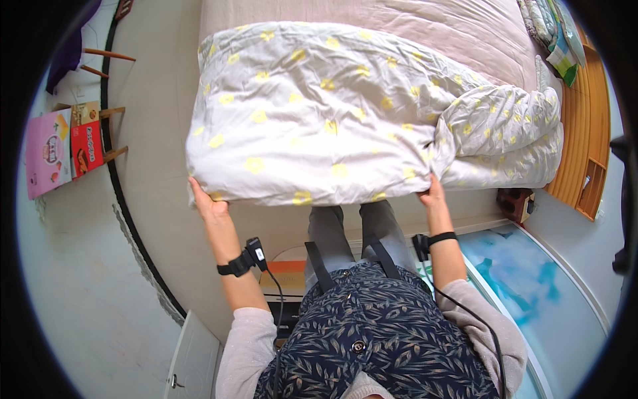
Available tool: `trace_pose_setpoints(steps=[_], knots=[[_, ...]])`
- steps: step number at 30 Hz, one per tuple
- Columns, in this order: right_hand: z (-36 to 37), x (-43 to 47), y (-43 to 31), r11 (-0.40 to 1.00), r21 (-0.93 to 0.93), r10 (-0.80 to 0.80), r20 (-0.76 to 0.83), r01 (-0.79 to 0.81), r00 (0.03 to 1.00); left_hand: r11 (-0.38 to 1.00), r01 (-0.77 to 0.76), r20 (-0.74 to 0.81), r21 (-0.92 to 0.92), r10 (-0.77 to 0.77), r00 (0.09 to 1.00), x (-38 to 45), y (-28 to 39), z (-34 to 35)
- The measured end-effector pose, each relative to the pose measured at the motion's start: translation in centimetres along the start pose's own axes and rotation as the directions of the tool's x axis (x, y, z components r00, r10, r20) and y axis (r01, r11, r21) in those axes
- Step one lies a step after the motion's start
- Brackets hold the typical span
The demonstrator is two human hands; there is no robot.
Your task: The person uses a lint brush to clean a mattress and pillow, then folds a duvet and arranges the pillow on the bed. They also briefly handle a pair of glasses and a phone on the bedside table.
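Note:
A white quilt with yellow flowers [309, 114] lies partly spread over the near side of a bed with a pink sheet [423, 30]. My left hand [212, 202] grips the quilt's near left corner, its fingers partly hidden by the fabric. Further right along the same near edge, my right hand [432, 192] holds the quilt, its fingertips tucked into the cloth. Between my hands the edge hangs fairly straight, above my legs. To the right of my right hand, the rest of the quilt is bunched and folded over itself [498, 122].
A wooden headboard [580, 129] stands at the right, with folded bedding [548, 35] near it. Blue-patterned sliding panels [528, 279] are behind me at right. Boxes [50, 149] rest by the left wall, and a white door [192, 359] is at lower left.

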State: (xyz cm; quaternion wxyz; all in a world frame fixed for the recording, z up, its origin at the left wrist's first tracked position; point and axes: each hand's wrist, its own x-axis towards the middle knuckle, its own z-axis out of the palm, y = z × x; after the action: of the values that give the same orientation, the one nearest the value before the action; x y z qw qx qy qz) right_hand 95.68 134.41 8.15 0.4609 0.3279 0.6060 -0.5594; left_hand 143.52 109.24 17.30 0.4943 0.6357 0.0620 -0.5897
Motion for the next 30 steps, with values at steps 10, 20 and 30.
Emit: trace_pose_setpoints(steps=[10,20,30], knots=[[11.3,2.5,-7.9,0.996,-0.074,0.066,0.103,-0.058,0.993,0.984,-0.164,0.265,0.066,0.141,0.954,-5.5,6.3,11.2],[12.9,-15.6,-14.3,0.843,0.348,-0.536,0.619,0.411,0.575,0.655,-0.746,0.521,-0.121,0.682,0.514,-14.7,16.0,15.6],[1.7,-0.1,4.3,0.815,-0.556,0.212,0.021,-0.165,0.977,0.959,0.014,-0.258,0.282,0.061,0.964,8.5,-0.3,-10.4]])
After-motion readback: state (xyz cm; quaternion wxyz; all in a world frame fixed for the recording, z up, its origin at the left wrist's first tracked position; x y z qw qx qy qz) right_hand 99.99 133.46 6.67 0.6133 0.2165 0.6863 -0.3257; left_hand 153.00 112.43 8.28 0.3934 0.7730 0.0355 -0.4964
